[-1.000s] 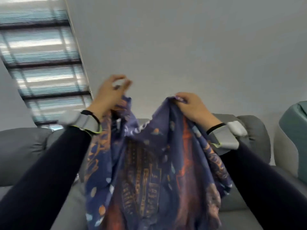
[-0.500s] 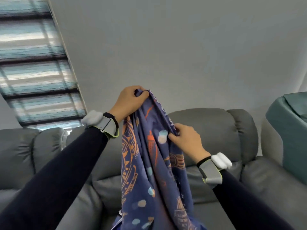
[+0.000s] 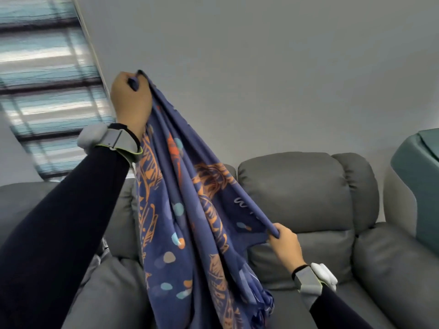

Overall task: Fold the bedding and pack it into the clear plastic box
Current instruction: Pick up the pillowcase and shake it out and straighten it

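A blue sheet [image 3: 190, 210] with orange prints and pale dots hangs in front of me. My left hand [image 3: 130, 100] is raised high and is closed around the sheet's top corner. Lower and to the right, my right hand [image 3: 283, 241] pinches the sheet's hemmed edge, which runs taut between the two hands. The rest of the cloth drapes down in loose folds past the bottom of the view. The clear plastic box is not in view.
A grey leather sofa [image 3: 308, 198] stands right behind the sheet. A teal and white chair [image 3: 418, 186] is at the right edge. A window with striped blinds [image 3: 42, 91] fills the upper left, beside a plain grey wall.
My right hand slid down and to the right along the sheet's edge, away from the left hand. My left hand stayed high on the corner. The view tilted down onto the sofa.
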`<state>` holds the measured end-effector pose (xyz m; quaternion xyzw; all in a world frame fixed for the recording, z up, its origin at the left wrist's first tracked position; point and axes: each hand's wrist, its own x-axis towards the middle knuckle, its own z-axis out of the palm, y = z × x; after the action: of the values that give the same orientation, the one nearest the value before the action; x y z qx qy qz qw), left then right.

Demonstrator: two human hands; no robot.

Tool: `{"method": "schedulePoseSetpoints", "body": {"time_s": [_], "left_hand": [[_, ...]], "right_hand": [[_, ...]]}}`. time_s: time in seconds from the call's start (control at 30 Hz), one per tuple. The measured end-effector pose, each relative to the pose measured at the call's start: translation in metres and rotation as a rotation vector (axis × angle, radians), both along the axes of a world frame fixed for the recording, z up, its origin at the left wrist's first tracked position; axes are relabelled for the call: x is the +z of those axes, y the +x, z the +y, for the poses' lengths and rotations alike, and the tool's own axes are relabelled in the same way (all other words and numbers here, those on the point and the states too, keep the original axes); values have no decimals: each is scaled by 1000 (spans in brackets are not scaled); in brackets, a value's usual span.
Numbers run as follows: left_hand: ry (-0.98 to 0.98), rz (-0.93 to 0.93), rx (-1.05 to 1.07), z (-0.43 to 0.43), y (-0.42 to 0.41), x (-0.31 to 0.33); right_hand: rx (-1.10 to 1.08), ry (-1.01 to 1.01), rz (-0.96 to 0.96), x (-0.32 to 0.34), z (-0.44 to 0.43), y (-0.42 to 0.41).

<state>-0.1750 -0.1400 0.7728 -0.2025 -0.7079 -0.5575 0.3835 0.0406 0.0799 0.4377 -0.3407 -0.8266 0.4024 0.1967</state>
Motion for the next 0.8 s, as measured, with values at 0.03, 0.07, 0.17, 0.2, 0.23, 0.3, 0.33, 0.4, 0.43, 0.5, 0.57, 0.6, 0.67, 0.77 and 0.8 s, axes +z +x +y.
{"method": "schedulePoseSetpoints", "body": {"time_s": [0.03, 0.07, 0.17, 0.2, 0.23, 0.3, 0.33, 0.4, 0.43, 0.5, 0.57, 0.6, 0.67, 0.77, 0.8], "left_hand": [[15, -18, 32, -8, -3, 1], [14, -40, 56, -14, -5, -1], [-26, -81, 115, -35, -16, -13], [-40, -91, 136, -42, -19, -18], [-48, -104, 155, -47, -21, -22], [-68, -113, 184, -57, -27, -28], [-76, -109, 195, -60, -28, -28], [-85, -105, 217, -66, -29, -27], [-76, -103, 219, -69, -31, -25], [-71, -110, 225, -72, -31, -22], [-61, -134, 241, -72, -29, -19], [-50, -143, 247, -72, -29, -18], [-15, -173, 257, -73, -30, -16], [40, -185, 274, -81, -39, -13], [52, -184, 282, -84, -42, -12]], "right_hand": [[-16, -28, 66, 1, 5, -1], [-39, -105, 180, 5, 12, -2], [-139, -481, 479, 41, 27, -10], [-191, -551, 564, 52, 36, -14], [-257, -548, 613, 63, 44, -16], [-377, -439, 681, 82, 60, -16], [-414, -360, 691, 89, 65, -15], [-416, -306, 735, 104, 68, -13], [-397, -324, 747, 111, 69, -15], [-363, -304, 718, 121, 70, -20], [-286, -374, 686, 130, 66, -26], [-223, -456, 683, 134, 62, -30], [-125, -569, 654, 142, 51, -36], [-90, -540, 668, 160, 47, -40], [-70, -533, 673, 169, 48, -41]]}}
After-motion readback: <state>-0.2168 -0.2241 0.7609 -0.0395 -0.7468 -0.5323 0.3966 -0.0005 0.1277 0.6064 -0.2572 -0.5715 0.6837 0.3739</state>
